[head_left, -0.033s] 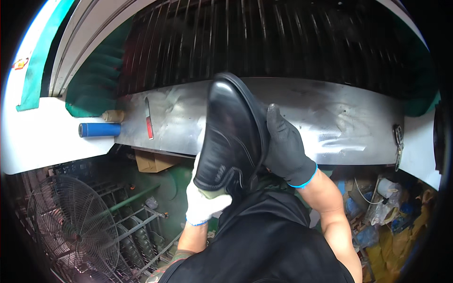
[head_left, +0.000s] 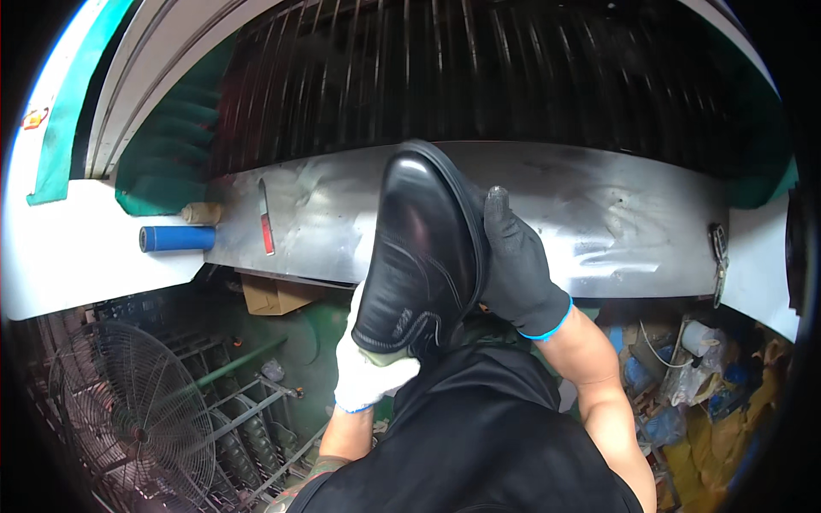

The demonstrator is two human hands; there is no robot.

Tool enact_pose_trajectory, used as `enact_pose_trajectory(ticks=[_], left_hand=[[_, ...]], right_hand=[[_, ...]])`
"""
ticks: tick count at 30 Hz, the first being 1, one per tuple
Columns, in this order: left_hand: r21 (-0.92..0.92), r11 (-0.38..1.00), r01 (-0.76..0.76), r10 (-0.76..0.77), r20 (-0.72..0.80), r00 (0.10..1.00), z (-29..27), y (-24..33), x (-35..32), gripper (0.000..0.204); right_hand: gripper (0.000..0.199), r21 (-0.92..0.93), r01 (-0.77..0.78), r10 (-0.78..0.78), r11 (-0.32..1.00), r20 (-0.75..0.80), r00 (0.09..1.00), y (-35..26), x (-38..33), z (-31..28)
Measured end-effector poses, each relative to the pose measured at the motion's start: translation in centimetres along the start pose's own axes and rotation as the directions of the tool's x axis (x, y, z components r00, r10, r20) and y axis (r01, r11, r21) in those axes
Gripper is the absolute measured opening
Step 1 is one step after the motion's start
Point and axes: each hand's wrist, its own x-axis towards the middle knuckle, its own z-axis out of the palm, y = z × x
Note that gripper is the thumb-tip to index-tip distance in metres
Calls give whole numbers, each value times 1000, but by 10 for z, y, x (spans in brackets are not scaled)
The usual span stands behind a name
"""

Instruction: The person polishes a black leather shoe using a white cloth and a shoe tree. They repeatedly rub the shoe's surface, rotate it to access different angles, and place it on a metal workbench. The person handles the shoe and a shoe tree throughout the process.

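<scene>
A glossy black leather shoe [head_left: 417, 256] is held up in front of my body, its toe pointing away and its upper facing me. My left hand [head_left: 368, 368], in a white knitted glove, is closed around the heel end, where a pale green part shows at the opening. Against the shoe's right side lies my right hand [head_left: 526, 278], in a dark grey glove with a blue cuff. One digit points up beside the sole edge, and the other fingers are partly hidden behind the shoe.
Below the shoe is a metal worktop [head_left: 590, 214], with dark hanging strips [head_left: 445, 68] beyond it. A red-handled knife [head_left: 267, 224] and blue roll [head_left: 178, 238] lie left; scissors [head_left: 719, 261] lie right. A large fan [head_left: 137, 419] and metal rack [head_left: 248, 402] stand lower left.
The shoe's toe has dipped slightly toward me and shifted a little to the right. Both hands keep nearly the same places on it.
</scene>
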Motion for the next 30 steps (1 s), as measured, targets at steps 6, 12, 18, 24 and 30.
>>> enact_pose_trajectory(ticks=[6, 12, 18, 24, 30], left_hand=[[437, 891, -123, 100, 76, 992, -5, 24, 1, 101], [740, 594, -315, 304, 156, 940, -12, 40, 19, 82], [932, -15, -363, 634, 289, 717, 1, 36, 33, 64], [884, 83, -459, 390, 395, 832, 30, 54, 27, 59], [827, 248, -504, 543, 313, 779, 6, 66, 51, 43]], right_hand=[[65, -31, -1, 4, 1000, 76, 997, -12, -6, -17], [65, 39, 117, -117, 992, 4, 993, -2, -1, -21], [90, 235, -73, 47, 969, 113, 993, 28, 0, -43], [99, -52, -87, 80, 995, -127, 989, 51, -8, -15], [85, -112, -155, 135, 982, -162, 978, 60, -15, -33]])
